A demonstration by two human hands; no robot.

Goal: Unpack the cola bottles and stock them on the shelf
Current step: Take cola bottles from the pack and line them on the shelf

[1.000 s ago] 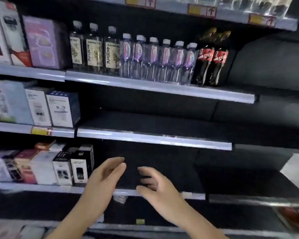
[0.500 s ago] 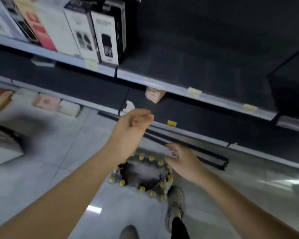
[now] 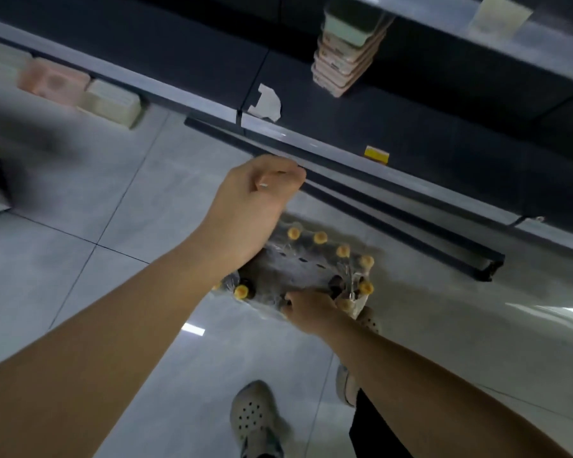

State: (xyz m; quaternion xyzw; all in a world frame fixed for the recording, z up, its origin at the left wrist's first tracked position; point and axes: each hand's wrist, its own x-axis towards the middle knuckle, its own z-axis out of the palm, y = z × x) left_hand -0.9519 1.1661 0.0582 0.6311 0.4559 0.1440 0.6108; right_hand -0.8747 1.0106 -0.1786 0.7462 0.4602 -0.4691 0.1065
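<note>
— Where are we with the pack of cola bottles (image 3: 298, 269)?
— It stands on the floor by our feet, below the shelf (image 3: 344, 153). Our right hand (image 3: 311, 309) pinches its wrap at the near edge; our left hand (image 3: 255, 200) hovers over the pack's far side, fingers curled, empty.
— We should tear slowly, bracing the pack.

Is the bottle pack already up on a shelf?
No, the shrink-wrapped bottle pack sits on the floor tiles, with the right hand at its near edge.

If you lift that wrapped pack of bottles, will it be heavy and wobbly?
Probably heavy: the pack of bottles holds many full-looking dark bottles. The torn plastic wrap looks floppy, so bottles may shift or slip out.
</note>
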